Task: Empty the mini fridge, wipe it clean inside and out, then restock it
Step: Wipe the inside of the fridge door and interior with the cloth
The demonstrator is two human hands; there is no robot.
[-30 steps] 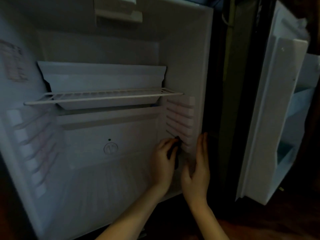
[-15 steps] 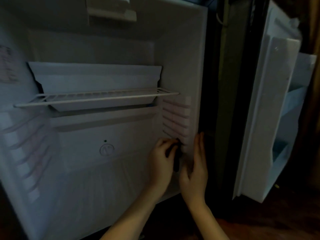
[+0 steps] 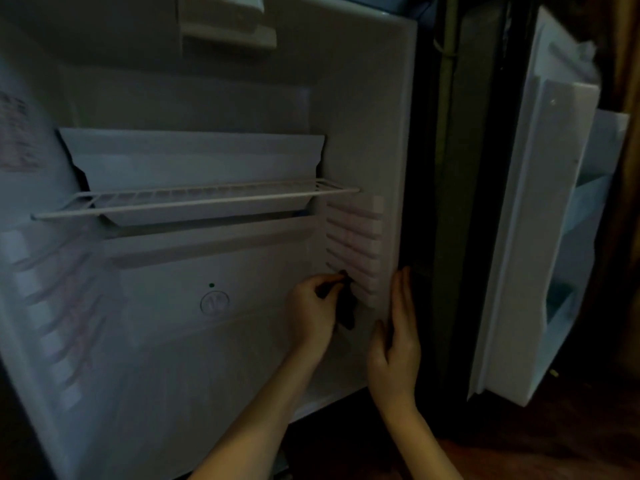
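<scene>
We note mini fridge liner: white plastic, smooth, faint sheen. Wire shelf, centre left: looks like white-coated metal wire. Ribbed rails, right wall: moulded plastic, matt. Door, right of frame: same smooth white plastic. Dark cloth, centre: soft, matt, limp. Floor, lower right: we read reddish wood, slight gloss.

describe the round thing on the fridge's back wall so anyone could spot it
Look inside the open mini fridge, at the back wall below the wire shelf. The round disc sits there, left of the left hand. It is the only circle on that wall, with a tiny green dot just above it.
</scene>
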